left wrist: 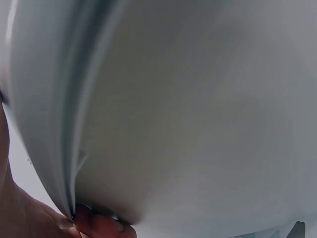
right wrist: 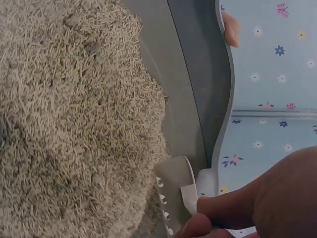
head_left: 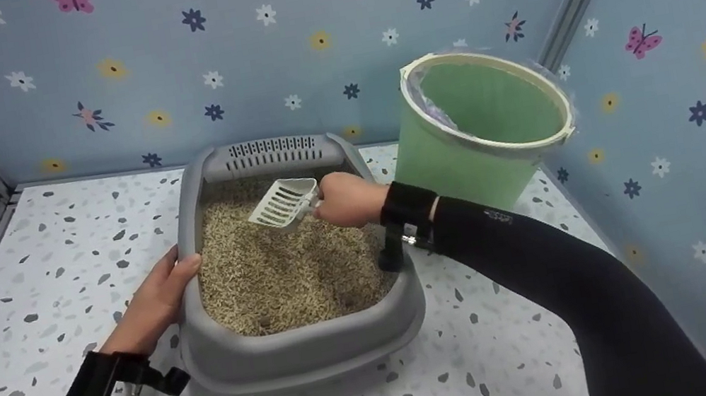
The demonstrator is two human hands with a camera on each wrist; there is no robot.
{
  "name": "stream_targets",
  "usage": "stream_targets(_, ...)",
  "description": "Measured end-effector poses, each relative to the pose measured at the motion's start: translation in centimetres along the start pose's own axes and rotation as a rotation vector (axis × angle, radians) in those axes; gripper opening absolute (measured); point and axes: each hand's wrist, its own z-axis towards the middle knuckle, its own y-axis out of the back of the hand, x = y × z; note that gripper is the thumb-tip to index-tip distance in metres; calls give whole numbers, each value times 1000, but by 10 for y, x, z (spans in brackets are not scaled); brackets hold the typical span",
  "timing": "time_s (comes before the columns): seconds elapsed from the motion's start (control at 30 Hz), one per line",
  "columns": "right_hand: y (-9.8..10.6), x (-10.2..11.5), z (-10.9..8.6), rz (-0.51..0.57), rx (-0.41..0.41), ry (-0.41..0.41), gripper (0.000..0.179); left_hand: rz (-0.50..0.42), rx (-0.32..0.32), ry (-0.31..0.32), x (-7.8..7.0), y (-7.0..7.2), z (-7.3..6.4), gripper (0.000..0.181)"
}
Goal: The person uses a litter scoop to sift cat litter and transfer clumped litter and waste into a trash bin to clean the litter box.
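Observation:
A grey litter box point(head_left: 308, 356) full of tan pellet litter point(head_left: 266, 277) stands on the speckled table. My right hand point(head_left: 349, 198) grips the handle of a pale slotted litter scoop point(head_left: 284, 202), holding it over the back half of the litter. No clump shows on its slots. Seen in the right wrist view, the scoop point(right wrist: 176, 173) is close to the box's inner wall, and a few dark clumps point(right wrist: 92, 47) lie in the litter. At the box's left rim, my left hand point(head_left: 157, 292) holds on with the thumb on top and fingers point(left wrist: 106, 225) curled underneath.
A green bin point(head_left: 462, 165) with a cream rim and a clear liner stands behind and right of the box, beside my right forearm. Flower-patterned panels point(head_left: 270, 47) close in the back and both sides of the speckled tabletop point(head_left: 37, 279).

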Motion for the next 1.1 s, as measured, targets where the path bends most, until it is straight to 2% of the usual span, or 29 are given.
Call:
stream_targets(0.17, -13, -4, 8, 89, 143, -50, 36, 5, 4, 0, -1, -1, -1, 85)
stream_targets(0.3, -19, -6, 7, 110, 227, -63, 25, -6, 12, -11, -2, -2, 0, 86)
stream_targets(0.47, -22, -5, 6, 128, 240, -62, 30, -4, 6, -9, -2, -1, 0, 85)
stream_targets(0.63, -19, 1, 3, 31, 248, -53, 27, 3, 2, -9, -1, 0, -1, 84)
stream_targets(0.7, -14, 3, 0, 17, 246, -36, 33, 4, 1, -6, -1, 0, 0, 84)
stream_targets(0.8, -2, 4, -6, 63, 215, -9, 50, 7, -3, -1, -2, 0, 0, 83)
stream_targets(0.87, 8, 3, -12, 109, 169, 8, 55, 8, -4, -2, -2, 0, 0, 83)
stream_targets(1.1, 33, -18, -41, 141, -93, 96, 42, 20, -4, -1, -1, 1, 1, 85)
